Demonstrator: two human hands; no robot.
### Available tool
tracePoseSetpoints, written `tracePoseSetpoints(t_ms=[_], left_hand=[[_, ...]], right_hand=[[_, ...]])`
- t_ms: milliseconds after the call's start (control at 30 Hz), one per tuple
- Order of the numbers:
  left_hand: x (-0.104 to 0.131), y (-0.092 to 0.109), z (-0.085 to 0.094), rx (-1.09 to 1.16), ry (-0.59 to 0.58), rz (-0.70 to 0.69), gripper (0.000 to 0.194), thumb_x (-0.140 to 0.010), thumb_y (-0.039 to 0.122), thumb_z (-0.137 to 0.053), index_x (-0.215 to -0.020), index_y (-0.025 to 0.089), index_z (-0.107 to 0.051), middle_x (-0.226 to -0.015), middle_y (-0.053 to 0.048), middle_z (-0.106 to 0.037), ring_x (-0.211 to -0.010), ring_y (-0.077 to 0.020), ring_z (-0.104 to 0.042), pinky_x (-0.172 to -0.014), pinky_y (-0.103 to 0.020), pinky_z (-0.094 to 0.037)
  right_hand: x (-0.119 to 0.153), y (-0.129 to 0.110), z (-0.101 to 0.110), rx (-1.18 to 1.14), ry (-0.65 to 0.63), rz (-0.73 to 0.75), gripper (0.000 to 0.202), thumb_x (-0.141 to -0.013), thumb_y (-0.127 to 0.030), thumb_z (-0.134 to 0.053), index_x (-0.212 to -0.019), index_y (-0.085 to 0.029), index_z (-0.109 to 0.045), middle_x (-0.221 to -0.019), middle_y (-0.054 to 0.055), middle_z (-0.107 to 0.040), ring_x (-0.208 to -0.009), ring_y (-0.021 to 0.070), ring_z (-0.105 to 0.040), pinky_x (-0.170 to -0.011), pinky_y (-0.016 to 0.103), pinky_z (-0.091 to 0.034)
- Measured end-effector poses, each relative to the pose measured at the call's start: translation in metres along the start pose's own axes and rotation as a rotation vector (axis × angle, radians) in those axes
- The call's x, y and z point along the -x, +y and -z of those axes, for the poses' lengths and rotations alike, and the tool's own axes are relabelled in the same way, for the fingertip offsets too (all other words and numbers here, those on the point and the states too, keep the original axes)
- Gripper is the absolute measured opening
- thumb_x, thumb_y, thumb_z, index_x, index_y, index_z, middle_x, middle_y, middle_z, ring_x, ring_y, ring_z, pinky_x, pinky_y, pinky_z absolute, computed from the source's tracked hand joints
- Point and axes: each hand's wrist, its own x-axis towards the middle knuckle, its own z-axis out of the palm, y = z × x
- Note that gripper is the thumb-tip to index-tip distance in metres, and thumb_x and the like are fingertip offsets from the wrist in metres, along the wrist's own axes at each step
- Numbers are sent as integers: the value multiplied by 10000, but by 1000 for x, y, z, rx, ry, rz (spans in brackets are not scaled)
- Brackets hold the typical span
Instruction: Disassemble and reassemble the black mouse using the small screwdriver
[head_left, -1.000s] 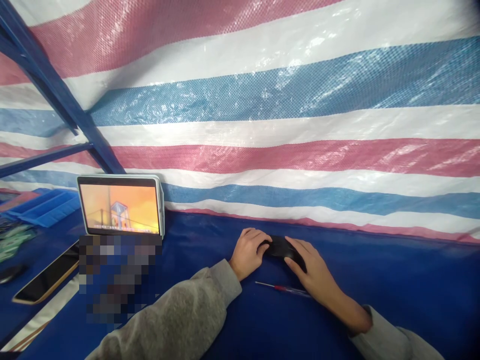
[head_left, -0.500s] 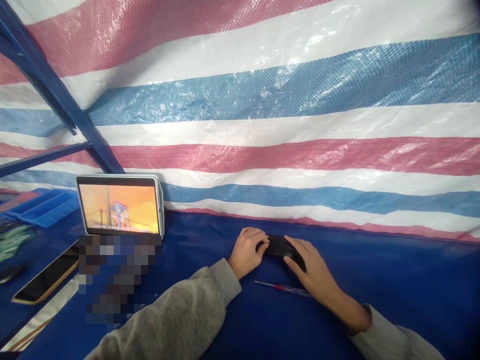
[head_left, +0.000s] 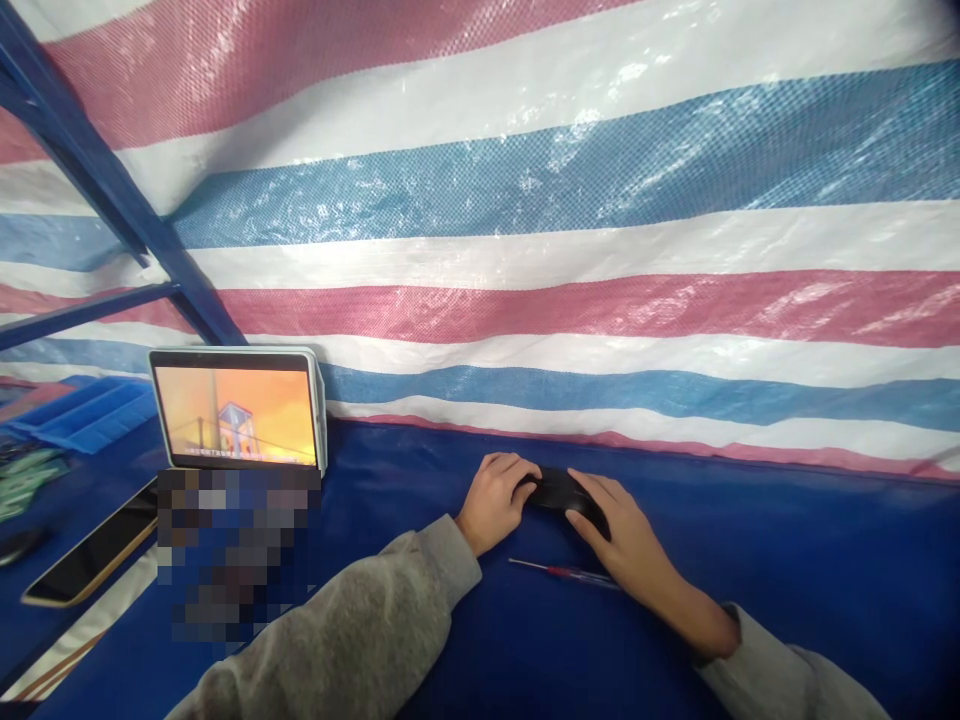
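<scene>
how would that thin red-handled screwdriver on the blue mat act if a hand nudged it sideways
The screwdriver looks slim and round, lying flat and free beside the right hand, so it would probably roll rather than slide. It seems stiff and light for its length, easy to flick away. The blue mat looks smooth and glossy, so it may offer little grip.

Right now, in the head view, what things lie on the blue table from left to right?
Phone → tablet → left hand → black object held between both hands → right hand. The screwdriver lies nearer, below the hands.
</scene>
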Motion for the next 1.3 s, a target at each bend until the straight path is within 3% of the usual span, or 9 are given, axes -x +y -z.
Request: tracePoseSetpoints(t_ms=[333,533,767,867,967,1100,1233,1300], left_hand=[[1,4,3,4,-27,-64,208,-928,121,-505,-1092,225,-579,-1117,-25,-644,-1091,-173,-583,-1005,-344,-405],[2,7,6,6,-77,-71,231,-924,248,-562,-1154,233,-559,-1195,-52,-618,-1143,-210,-564,-1023,-379,-396],[2,8,4,-23,-102,-74,347,-884,358,-633,-1196,236,-545,-1229,-76,-597,-1140,-251,-557,-1005,-413,-407],[2,9,4,-29,-74,-35,298,-920,378,-586,-1176,228,-561,-1190,-68,-627,-1097,-244,-581,-987,-411,-417],[3,9,4,-12,-43,-2,397,-927,440,-568,-1268,244,-511,-1192,-60,-634,-1100,-234,-586,-998,-408,-419],[4,8,4,-58,-87,-119,576,-883,499,-612,-1384,273,-439,-1378,-92,-508,-1267,-268,-479,-1068,-435,-372],[4,6,3,-121,-125,-219,545,-924,480,-557,-1413,276,-428,-1393,-103,-483,-1307,-269,-435,-1082,-445,-349],[4,5,2,-143,-132,-235,539,-937,493,-529,-1417,269,-427,-1359,-104,-510,-1274,-259,-464,-1062,-435,-364]], right_hand=[[-1,-3,1,18,-8,3,470,-914,-456,-487,-1310,-209,-541,-1246,116,-622,-1153,269,-557,-971,461,-465],[0,-1,1,7,-26,-8,479,-909,-438,-494,-1329,-209,-518,-1249,115,-613,-1159,265,-548,-985,462,-454],[-2,3,5,76,-69,5,585,-794,-251,-541,-1376,-216,-494,-1290,123,-566,-1176,290,-539,-986,488,-442],[-6,2,15,42,-73,-42,542,-832,-347,-543,-1356,-212,-518,-1223,117,-633,-1105,289,-590,-949,490,-461],[-12,-3,24,5,-75,-119,533,-880,-489,-502,-1341,-225,-533,-1101,95,-708,-985,276,-657,-883,472,-496],[-16,-9,27,-31,-81,-132,460,-940,-512,-388,-1192,-219,-639,-1042,83,-738,-895,251,-696,-827,410,-517],[-18,-10,25,21,-199,-125,486,-983,-466,-284,-944,-227,-706,-807,46,-755,-635,197,-681,-650,329,-505],[-19,-12,29,132,-147,-102,477,-983,-455,-288,-935,-216,-697,-854,62,-755,-679,206,-687,-648,326,-485]])
